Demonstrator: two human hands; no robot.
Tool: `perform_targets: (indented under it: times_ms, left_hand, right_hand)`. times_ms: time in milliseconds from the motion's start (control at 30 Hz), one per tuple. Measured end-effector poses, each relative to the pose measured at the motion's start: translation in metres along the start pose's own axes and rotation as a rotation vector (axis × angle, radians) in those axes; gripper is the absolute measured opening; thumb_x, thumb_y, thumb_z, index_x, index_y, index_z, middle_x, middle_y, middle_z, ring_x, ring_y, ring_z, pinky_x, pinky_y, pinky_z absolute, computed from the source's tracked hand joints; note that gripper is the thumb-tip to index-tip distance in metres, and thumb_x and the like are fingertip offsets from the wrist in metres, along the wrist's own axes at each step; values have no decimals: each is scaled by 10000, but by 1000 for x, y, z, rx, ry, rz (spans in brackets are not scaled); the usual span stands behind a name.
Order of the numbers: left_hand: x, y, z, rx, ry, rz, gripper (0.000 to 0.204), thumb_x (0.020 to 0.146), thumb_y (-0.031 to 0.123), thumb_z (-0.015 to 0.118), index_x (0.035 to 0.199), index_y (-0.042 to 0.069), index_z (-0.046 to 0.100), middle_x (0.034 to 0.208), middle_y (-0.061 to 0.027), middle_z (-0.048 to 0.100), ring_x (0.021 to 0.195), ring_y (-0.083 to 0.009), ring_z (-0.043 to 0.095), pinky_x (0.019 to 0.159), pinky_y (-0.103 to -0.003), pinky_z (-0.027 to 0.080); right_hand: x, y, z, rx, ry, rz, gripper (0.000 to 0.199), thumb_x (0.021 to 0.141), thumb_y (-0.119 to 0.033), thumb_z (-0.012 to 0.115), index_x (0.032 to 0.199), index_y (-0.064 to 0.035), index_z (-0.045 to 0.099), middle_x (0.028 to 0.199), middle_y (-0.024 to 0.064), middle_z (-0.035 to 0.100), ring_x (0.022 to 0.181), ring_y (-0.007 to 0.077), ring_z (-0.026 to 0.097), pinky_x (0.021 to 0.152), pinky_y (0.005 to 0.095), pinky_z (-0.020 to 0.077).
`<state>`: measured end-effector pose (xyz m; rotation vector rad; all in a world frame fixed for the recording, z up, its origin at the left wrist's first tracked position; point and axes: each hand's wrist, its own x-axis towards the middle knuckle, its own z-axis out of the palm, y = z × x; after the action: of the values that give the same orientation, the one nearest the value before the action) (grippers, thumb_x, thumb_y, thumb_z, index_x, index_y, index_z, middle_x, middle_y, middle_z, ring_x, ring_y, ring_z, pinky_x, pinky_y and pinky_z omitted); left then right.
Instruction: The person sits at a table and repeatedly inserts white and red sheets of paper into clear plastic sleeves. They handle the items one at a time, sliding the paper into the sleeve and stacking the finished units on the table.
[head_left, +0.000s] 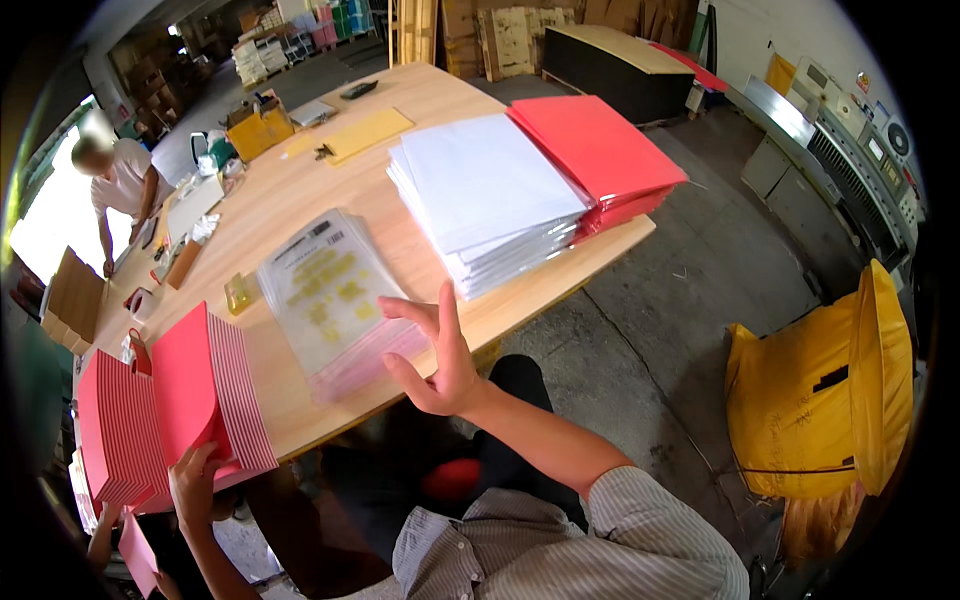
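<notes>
Near the table's lower left edge, my left hand (pixel 192 482) has its fingers closed on the near edge of the top pink card (pixel 187 375). That card lies on a stack whose side shows pink and white layers (pixel 240 400); its near corner looks bent up. My right hand (pixel 440 360) hangs in the air, thumb and fingers spread, with nothing in it. Below and beyond it is a pile of clear plastic bags (pixel 325 285) with yellow patches and a pinkish near end. A second pink stack (pixel 118 425) stands left of the first.
White packs (pixel 485 180) and red packs (pixel 595 145) are stacked at the table's right. A tape roll (pixel 140 304) and yellow box (pixel 258 128) lie leftward. One person (pixel 125 180) works far left; another's hands (pixel 103 540) hold a pink sheet. A yellow sack (pixel 810 390) stands right.
</notes>
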<state>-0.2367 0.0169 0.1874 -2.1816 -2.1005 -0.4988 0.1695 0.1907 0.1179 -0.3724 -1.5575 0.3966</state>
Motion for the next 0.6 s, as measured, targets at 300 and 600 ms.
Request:
perform_targets:
  times_ms: [300, 600]
  left_hand:
    - [-5, -13, 24, 108, 87, 19, 311, 836, 145, 713, 1133, 83, 647, 999, -108, 703, 837, -329, 682, 691, -442, 531]
    - [-15, -10, 27, 127, 192, -17, 208, 904, 71, 643, 1109, 67, 609, 999, -106, 699, 794, -314, 695, 634, -395, 566]
  right_hand:
    - [-35, 15, 8, -41, -135, 187, 720, 879, -66, 665, 1495, 93, 327, 1050, 151, 684, 903, 276, 664, 892, 399, 524]
    - [-68, 59, 10, -327, -415, 499, 757, 924, -129, 638, 1567, -11, 257, 1183, 180, 642, 1104, 314, 618, 968, 410, 481]
